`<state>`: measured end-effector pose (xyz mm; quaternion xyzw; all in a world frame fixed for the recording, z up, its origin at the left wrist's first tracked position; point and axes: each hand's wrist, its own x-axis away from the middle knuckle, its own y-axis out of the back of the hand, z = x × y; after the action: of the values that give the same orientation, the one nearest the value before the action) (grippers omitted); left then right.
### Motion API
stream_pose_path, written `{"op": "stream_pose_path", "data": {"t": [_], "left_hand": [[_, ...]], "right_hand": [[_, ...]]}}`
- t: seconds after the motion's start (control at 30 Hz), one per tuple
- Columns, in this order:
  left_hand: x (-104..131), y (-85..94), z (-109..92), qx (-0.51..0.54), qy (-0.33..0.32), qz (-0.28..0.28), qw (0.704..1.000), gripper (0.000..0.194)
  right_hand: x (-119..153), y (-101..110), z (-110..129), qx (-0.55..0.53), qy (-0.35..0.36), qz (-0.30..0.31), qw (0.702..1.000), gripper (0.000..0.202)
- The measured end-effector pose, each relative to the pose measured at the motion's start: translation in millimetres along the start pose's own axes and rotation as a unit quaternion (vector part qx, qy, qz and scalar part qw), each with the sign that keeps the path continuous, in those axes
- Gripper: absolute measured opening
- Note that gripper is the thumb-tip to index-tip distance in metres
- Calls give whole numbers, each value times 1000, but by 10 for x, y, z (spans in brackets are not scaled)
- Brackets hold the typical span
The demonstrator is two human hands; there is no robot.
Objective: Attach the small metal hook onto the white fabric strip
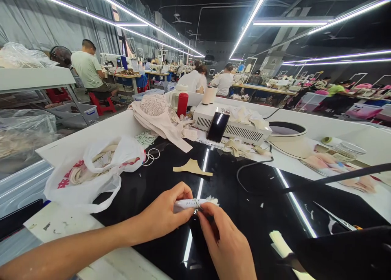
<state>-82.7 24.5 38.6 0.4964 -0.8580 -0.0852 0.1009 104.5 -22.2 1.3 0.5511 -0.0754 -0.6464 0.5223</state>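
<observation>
My left hand is closed, thumb and fingers gripping a small bundle of white printed labels above the glossy black work surface. A thin band goes around the bundle's middle, and ragged pale ends stick out on its right. My right hand pinches at that band with thumb and forefinger. Beyond both hands lies a flat beige cut-out piece. Whether the band is elastic or string, I cannot tell.
Left stands a white plastic bag of beige material. Behind are beige garments, a red bottle and a phone leaning on a white machine box. A black cable and scissors lie right. Several people sit farther off.
</observation>
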Motion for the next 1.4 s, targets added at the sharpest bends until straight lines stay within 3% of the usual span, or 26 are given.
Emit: {"op": "stream_pose_path", "data": {"t": [0.17, 0.33, 0.43, 0.5, 0.6, 0.67, 0.77, 0.8, 0.87, 1.03, 1.17, 1.3, 1.4], "left_hand": [[34, 4, -32, -107, -31, -10, 994, 6], [33, 4, 3, -158, -57, -4, 986, 3], [22, 11, 35, -179, -73, -8, 981, 2], [11, 24, 61, -192, -88, -12, 977, 6], [-1, 45, 83, -210, -119, -6, 970, 13], [2, 53, 75, -205, -128, 1, 970, 15], [7, 53, 54, -168, -105, -11, 980, 14], [3, 51, 56, -149, -91, -16, 985, 14], [-19, 45, 86, -94, -61, -25, 993, 15], [-114, 28, 211, 100, -55, -25, 993, 11], [-130, 42, 170, 175, -31, 15, 984, 8], [-95, 94, 72, 229, 24, 78, 970, 22], [-71, 115, 47, 266, 56, 130, 953, 38]], "right_hand": [[-13, -42, 35, 18, 4, -33, 999, 20], [-6, -57, 40, -16, -6, -15, 1000, 22], [-9, -21, 59, -83, -65, 21, 994, 17], [-39, 30, 85, -149, -148, 45, 977, 14], [-126, 118, 122, -294, -315, 60, 901, 22], [-186, 155, 126, -415, -405, 69, 812, 32], [-241, 163, 100, -544, -483, 74, 682, 42], [-249, 158, 87, -564, -499, 72, 654, 44], [-251, 146, 64, -577, -518, 70, 627, 46], [-238, 134, 63, -568, -528, 66, 628, 45], [-241, 123, 97, -580, -507, 39, 636, 41], [-237, 125, 86, -575, -482, -13, 662, 37], [-221, 136, 84, -542, -462, -21, 701, 38]]}}
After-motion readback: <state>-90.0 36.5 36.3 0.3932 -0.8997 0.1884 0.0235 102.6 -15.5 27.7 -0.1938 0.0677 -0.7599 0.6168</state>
